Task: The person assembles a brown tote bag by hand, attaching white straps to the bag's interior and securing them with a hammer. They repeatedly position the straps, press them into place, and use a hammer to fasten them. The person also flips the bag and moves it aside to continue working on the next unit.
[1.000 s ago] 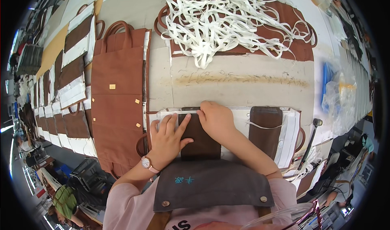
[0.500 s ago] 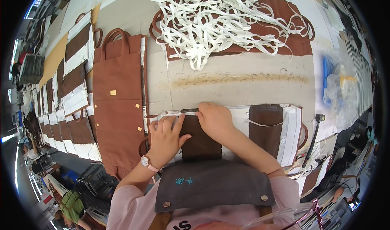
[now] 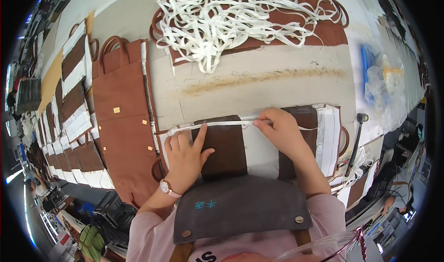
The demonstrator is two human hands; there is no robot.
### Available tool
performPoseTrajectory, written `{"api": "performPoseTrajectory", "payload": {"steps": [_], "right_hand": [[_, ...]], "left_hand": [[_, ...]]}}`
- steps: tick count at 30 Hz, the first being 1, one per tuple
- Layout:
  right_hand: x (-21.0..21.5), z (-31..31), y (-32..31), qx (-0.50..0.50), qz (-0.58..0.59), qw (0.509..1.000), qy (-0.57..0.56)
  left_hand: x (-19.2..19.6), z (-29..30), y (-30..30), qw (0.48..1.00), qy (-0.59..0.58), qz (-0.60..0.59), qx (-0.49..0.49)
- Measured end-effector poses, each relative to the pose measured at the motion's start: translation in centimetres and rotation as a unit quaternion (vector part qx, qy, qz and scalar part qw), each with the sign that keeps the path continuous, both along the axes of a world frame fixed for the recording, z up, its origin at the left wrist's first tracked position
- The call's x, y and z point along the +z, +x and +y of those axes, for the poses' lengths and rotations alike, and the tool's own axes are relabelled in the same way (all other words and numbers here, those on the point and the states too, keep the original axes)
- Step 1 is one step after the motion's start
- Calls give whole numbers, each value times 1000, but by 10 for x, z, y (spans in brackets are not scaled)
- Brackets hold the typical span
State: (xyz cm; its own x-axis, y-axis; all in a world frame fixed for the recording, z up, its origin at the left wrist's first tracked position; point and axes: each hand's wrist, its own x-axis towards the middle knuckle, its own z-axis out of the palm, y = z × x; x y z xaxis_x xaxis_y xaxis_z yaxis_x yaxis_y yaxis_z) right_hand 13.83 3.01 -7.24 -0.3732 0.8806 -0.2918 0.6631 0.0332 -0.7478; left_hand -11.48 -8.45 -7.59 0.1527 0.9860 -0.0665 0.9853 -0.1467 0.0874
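In front of me lies a bag panel (image 3: 261, 158) with its white lining and dark brown patches facing up. A thin white tape (image 3: 226, 123) runs along its far edge, across the left dark brown patch (image 3: 224, 151). My right hand (image 3: 280, 130) pinches the tape between thumb and fingers, and the loose tail hangs past it over the right dark brown patch (image 3: 298, 118). My left hand (image 3: 181, 158) lies flat on the panel's left part, fingers apart, its index fingertip resting on the tape near the far edge.
A tangled heap of white tape (image 3: 217, 21) covers brown bag panels at the back. To the left lies a reddish-brown bag (image 3: 122, 90) with loop handles; more panels overlap beyond it. A black-handled hammer (image 3: 356, 146) and clear plastic wrapping (image 3: 388, 90) are at the right.
My right hand has slid rightward along the far edge with the tape pinched, drawing it straight over the white lining. My left hand has stayed at the panel's left part.
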Motion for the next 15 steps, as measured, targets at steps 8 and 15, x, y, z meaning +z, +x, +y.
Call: {"api": "performPoseTrajectory", "payload": {"steps": [8,15], "right_hand": [[-12,2,-6,-13,-56,995,82],[-17,0,-9,-12,-73,991,112]], "left_hand": [[-3,-5,14,999,-16,28,5],[-3,-4,17,1000,-23,19,9]]}}
